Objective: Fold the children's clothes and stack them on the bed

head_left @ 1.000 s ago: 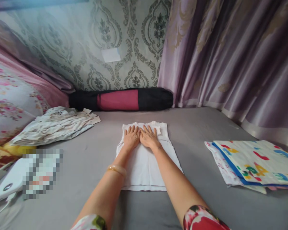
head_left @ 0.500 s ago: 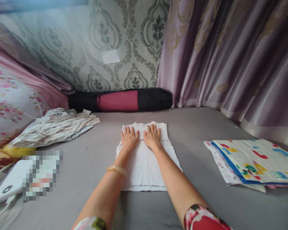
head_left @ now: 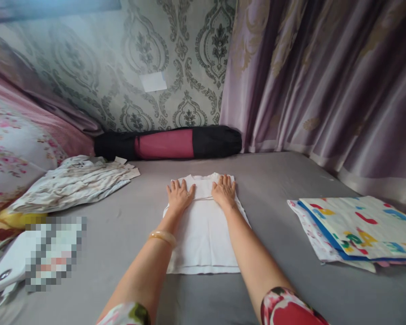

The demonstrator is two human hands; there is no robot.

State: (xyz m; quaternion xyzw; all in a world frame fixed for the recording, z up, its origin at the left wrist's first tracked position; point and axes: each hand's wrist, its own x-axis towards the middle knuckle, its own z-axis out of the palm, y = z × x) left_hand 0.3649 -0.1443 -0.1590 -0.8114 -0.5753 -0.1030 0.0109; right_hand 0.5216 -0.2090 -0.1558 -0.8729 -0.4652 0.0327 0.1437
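A white shirt (head_left: 208, 237) lies flat on the grey bed sheet (head_left: 267, 189) in front of me, its neckline at the far end and its hem toward me. A crease runs across its upper part. My left hand (head_left: 180, 194) rests on the shirt's upper left edge with the fingers spread. On the upper right part lies my right hand (head_left: 224, 190), palm down, fingers stretched forward and slightly bent. Neither hand grips the cloth. A pale bangle (head_left: 163, 237) circles my left wrist.
Folded cloths with a colourful letter print (head_left: 362, 225) lie at right. Crumpled pale clothes (head_left: 81, 183) are at left, near a white device with a cable (head_left: 11, 266) and a blurred item (head_left: 59, 253). A black and red long bag (head_left: 165, 143) lies along the wall.
My hands have moved apart on the shirt, the left a little to the left and the right to the right. More of the neckline shows between them.
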